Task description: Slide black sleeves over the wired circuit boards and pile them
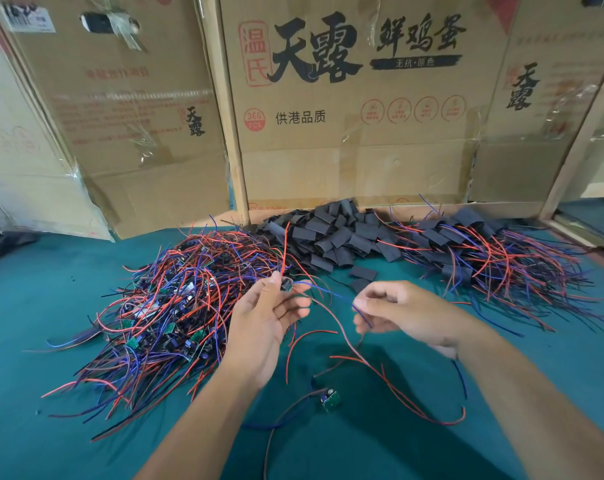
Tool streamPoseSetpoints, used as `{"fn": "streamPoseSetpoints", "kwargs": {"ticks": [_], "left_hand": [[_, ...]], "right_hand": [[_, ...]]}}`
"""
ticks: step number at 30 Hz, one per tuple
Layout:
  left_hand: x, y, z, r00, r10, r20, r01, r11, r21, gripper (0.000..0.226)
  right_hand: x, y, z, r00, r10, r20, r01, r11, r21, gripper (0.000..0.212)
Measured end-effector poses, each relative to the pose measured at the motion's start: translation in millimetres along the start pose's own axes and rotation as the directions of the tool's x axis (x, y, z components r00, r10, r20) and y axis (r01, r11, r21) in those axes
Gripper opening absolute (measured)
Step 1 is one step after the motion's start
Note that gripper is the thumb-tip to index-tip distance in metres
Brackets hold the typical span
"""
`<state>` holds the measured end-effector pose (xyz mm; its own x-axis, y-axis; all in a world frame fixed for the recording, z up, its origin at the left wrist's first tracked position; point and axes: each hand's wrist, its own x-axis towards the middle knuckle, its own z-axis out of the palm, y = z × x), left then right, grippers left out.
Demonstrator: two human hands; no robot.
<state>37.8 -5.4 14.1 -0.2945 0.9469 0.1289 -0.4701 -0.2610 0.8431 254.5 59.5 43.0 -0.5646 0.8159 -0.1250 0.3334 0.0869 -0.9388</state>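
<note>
We see the left hand [264, 322] raised over the teal felt-covered table [34, 427], thumb and fingertips pinching a small circuit board with red and blue wires [286, 284]; one red wire stands up from it, and a blue wire runs right to the right hand [402, 311]. The right hand's fingers are loosely curled, thumb and forefinger pinching that blue wire [331, 294]; the hand is motion-blurred. A tangled heap of bare wired boards [176, 306] lies to the left. A pile of flat black sleeves [331, 233] sits at the far centre, against the brown printed cardboard boxes [356, 109]. A pile of sleeved boards [494, 251] lies at the far right. One loose green circuit board with wires [330, 400] lies near, between the forearms.
</note>
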Motion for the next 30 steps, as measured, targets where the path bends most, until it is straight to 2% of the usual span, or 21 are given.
{"fn": "streamPoseSetpoints", "kwargs": {"ticks": [2,5,6,8,10,15,17,19,21,24,27,30], "left_hand": [[2,0,-1,0.999,0.008,-0.047,-0.009,1.000,-0.005,0.029],[3,-2,-2,0.996,0.028,-0.087,-0.024,0.999,0.044,0.026],[3,-3,-2,0.995,0.030,-0.093,-0.025,0.998,0.057,0.027],[3,-4,-2,0.994,0.031,-0.106,-0.024,0.997,0.066,0.030],[3,-4,-1,0.993,0.038,-0.109,-0.030,0.997,0.074,0.031],[6,-6,-6,0.992,0.043,-0.117,-0.033,0.995,0.092,0.032],[8,-7,-7,0.990,0.063,-0.125,-0.042,0.985,0.167,0.033],[9,-9,-8,0.984,0.120,-0.129,-0.073,0.946,0.317,0.037],[9,-12,-9,0.979,0.167,-0.115,-0.105,0.904,0.416,0.042],[9,-14,-7,0.983,0.163,-0.088,-0.114,0.906,0.407,0.041],[10,-14,-6,0.989,0.126,-0.076,-0.101,0.956,0.277,0.033],[10,-12,-7,0.991,0.095,-0.090,-0.079,0.984,0.161,0.029]], "right_hand": [[22,-2,-13,0.995,0.019,-0.100,-0.033,0.989,-0.144,0.030],[64,-9,-26,0.984,0.024,-0.176,-0.076,0.953,-0.294,0.026],[79,-10,-29,0.980,0.007,-0.200,-0.084,0.920,-0.382,0.023],[110,-11,-30,0.975,-0.059,-0.215,-0.086,0.791,-0.606,0.021],[137,-9,-27,0.969,-0.095,-0.229,-0.105,0.681,-0.725,0.025],[185,-4,-19,0.942,-0.156,-0.297,-0.161,0.567,-0.808,0.036],[197,-5,-16,0.941,-0.186,-0.282,-0.155,0.502,-0.851,0.043],[207,-4,-14,0.945,-0.171,-0.277,-0.182,0.430,-0.884,0.057],[213,-1,-13,0.935,-0.163,-0.315,-0.230,0.396,-0.889,0.068],[218,1,-9,0.905,-0.204,-0.373,-0.288,0.351,-0.891,0.077],[223,1,-4,0.904,-0.249,-0.349,-0.276,0.285,-0.918,0.056],[217,-4,2,0.897,-0.242,-0.370,-0.285,0.323,-0.902,0.021]]}}
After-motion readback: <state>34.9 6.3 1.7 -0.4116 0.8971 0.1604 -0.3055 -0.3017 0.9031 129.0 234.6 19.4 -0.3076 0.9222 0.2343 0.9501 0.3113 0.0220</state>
